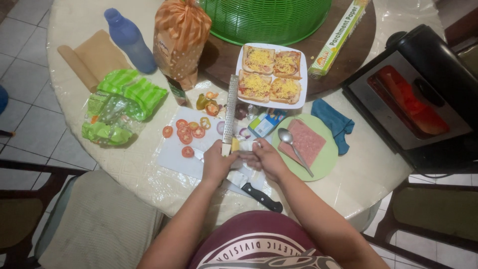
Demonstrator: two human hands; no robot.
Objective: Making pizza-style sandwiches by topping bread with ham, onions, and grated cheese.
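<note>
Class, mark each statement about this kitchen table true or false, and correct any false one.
1. The left hand holds the long grater. True.
2. The white plate carries two toasts. False: it carries four toasts, topped with grated cheese.
3. A spoon lies on the slice of pink meat. True.
4. The knife is in the right hand. False: it lies on the table.
5. The blue bottle lies flat. False: it stands upright.

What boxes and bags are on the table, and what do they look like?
Bread bag: top middle, tall, orange-striped.
Green bag: left, crumpled, striped.
Long box: top right, thin, green and yellow.
Small box: beside green plate, blue and white.
</note>
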